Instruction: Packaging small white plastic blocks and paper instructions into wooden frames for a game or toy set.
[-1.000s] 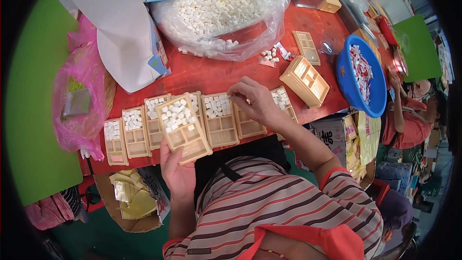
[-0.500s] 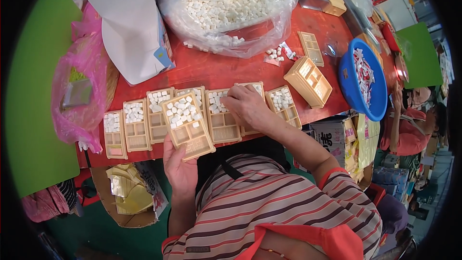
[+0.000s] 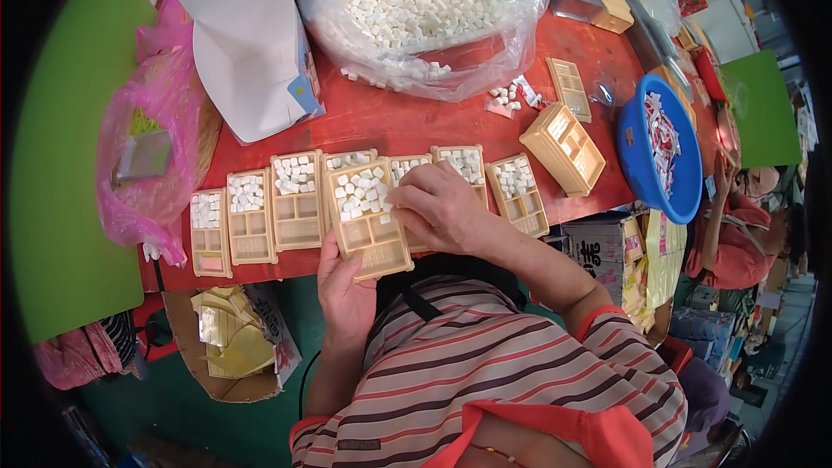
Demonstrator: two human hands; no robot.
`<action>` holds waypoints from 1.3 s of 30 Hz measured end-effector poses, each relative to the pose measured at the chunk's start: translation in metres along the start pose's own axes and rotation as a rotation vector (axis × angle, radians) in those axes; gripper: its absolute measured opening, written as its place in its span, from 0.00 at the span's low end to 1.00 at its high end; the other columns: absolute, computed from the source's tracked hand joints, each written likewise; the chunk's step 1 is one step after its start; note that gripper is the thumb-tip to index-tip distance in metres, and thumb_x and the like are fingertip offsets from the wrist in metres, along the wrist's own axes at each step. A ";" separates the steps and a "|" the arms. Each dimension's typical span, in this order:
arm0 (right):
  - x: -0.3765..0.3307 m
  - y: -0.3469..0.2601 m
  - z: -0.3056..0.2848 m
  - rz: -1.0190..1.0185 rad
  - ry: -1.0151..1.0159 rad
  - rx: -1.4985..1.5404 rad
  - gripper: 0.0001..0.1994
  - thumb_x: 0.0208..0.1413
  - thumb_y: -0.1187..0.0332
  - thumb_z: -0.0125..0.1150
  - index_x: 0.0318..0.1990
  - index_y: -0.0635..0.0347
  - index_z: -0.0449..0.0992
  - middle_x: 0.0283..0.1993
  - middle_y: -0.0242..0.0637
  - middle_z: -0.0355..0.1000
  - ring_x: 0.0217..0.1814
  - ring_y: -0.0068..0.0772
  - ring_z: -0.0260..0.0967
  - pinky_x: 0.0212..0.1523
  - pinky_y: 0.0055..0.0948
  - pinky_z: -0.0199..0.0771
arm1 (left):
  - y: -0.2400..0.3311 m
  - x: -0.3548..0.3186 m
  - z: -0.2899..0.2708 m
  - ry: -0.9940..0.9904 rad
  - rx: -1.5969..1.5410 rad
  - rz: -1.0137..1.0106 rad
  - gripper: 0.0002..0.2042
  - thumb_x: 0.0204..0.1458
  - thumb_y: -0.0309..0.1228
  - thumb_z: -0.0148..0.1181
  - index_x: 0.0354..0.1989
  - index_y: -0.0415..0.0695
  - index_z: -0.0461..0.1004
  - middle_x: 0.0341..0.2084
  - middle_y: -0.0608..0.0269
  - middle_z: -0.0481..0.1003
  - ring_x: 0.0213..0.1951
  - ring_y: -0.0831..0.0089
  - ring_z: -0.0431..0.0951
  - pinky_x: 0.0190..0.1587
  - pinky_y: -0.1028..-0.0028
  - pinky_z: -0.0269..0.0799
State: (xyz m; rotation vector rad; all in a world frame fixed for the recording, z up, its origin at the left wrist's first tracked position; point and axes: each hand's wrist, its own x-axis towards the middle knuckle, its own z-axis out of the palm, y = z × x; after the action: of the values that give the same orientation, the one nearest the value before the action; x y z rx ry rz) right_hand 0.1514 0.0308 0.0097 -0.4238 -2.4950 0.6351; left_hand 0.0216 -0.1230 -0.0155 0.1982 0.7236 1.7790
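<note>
My left hand grips the lower left side of a beige compartment tray, raised and tilted over the other trays. Small white block-like pieces fill its large upper compartment, and one lies in a smaller compartment below. My right hand is closed at that tray's right edge, fingertips bent down beside the white pieces. Whatever those fingers pinch is hidden. Behind and beside the hands runs a row of similar trays with white pieces, among them a left tray and a right tray.
A clear plastic bag heaped with white pieces lies at the back of the red table. To the right are stacked beige trays and a blue basin of small packets. A pink bag hangs at left; another person is far right.
The held tray has moved right, in front of the row. My right hand has left the tray behind and come to the held tray's right edge. The view has shifted slightly.
</note>
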 end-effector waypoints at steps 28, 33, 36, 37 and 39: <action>0.003 0.010 0.007 0.027 0.065 -0.180 0.11 0.47 0.73 0.63 0.40 0.57 0.76 0.36 0.34 0.69 0.38 0.36 0.68 0.45 0.36 0.63 | 0.010 -0.001 -0.011 0.078 0.013 0.071 0.23 0.59 0.21 0.42 0.65 0.35 0.54 0.58 0.49 0.65 0.59 0.63 0.69 0.59 0.63 0.68; 0.000 -0.008 0.010 -0.028 0.085 -0.076 0.10 0.44 0.74 0.63 0.37 0.56 0.75 0.35 0.33 0.68 0.37 0.35 0.68 0.44 0.35 0.63 | 0.003 -0.001 -0.005 0.020 -0.006 0.047 0.24 0.59 0.22 0.42 0.65 0.36 0.53 0.58 0.50 0.65 0.59 0.64 0.69 0.60 0.63 0.67; 0.001 -0.017 0.009 -0.125 0.039 -0.194 0.11 0.40 0.74 0.62 0.35 0.56 0.74 0.34 0.33 0.67 0.37 0.34 0.67 0.44 0.35 0.64 | -0.002 -0.002 -0.002 0.036 -0.016 0.036 0.25 0.58 0.21 0.42 0.66 0.36 0.52 0.58 0.51 0.65 0.59 0.64 0.69 0.60 0.63 0.67; 0.001 -0.018 0.012 -0.150 0.020 -0.242 0.11 0.38 0.73 0.62 0.34 0.57 0.73 0.33 0.33 0.66 0.37 0.34 0.67 0.45 0.36 0.64 | -0.003 -0.002 -0.001 0.034 -0.015 0.036 0.25 0.58 0.21 0.42 0.66 0.36 0.52 0.58 0.51 0.65 0.59 0.64 0.69 0.60 0.63 0.67; -0.001 -0.018 0.013 -0.175 0.001 -0.290 0.11 0.37 0.73 0.61 0.33 0.57 0.73 0.33 0.33 0.66 0.37 0.34 0.66 0.45 0.36 0.64 | -0.006 -0.002 0.000 0.025 -0.013 0.034 0.25 0.58 0.22 0.42 0.66 0.36 0.53 0.58 0.51 0.65 0.58 0.65 0.69 0.60 0.63 0.66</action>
State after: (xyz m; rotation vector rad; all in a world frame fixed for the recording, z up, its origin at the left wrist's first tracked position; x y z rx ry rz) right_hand 0.1421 0.0110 0.0091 -0.3046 -2.5944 0.2046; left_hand 0.0277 -0.1235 -0.0183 0.1801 0.7302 1.8207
